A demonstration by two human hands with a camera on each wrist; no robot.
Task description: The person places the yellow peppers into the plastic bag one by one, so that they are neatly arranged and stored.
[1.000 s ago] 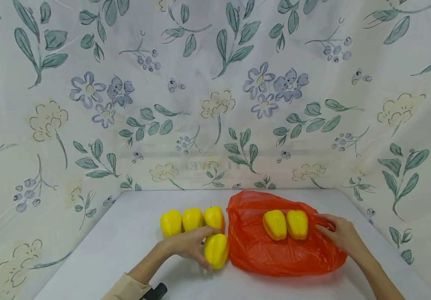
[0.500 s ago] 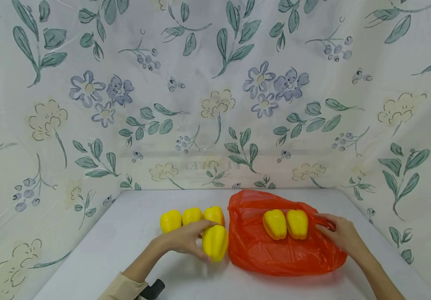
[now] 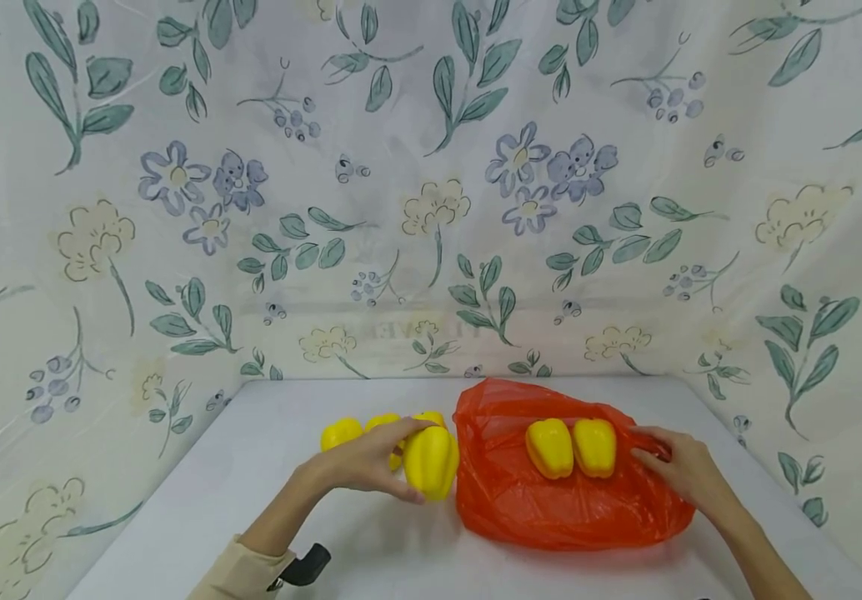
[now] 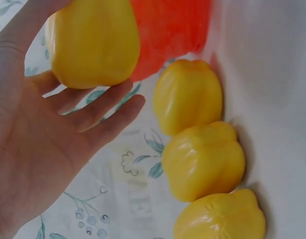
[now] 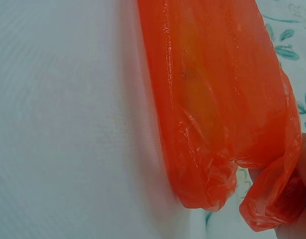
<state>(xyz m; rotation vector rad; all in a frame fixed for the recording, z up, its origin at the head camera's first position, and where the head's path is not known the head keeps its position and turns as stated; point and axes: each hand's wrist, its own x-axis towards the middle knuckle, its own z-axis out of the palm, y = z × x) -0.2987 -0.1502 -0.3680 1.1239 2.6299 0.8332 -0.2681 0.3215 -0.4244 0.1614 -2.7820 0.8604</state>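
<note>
A yellow bell pepper (image 3: pixel 432 464) is held between thumb and fingers of my left hand (image 3: pixel 362 460), raised over the table just left of the red plastic bag (image 3: pixel 566 521). In the left wrist view the same pepper (image 4: pixel 95 45) sits against the fingertips, palm bare below it. My right hand (image 3: pixel 682 468) pinches the bag's right edge; bunched red film (image 5: pixel 272 199) shows between its fingers in the right wrist view. Two yellow bell peppers, one left (image 3: pixel 549 448) and one right (image 3: pixel 593 448), lie side by side in the bag's opening.
Behind my left hand, three yellow bell peppers stand in a row, the leftmost (image 3: pixel 340 433) showing best; the hand and held pepper partly cover the others. They line up along the white table (image 3: pixel 251 450). A floral curtain (image 3: pixel 371 250) hangs around the back and sides.
My left hand has lifted the pepper up and away from me, so it now overlaps the row of peppers behind. The right hand stays at the bag's edge.
</note>
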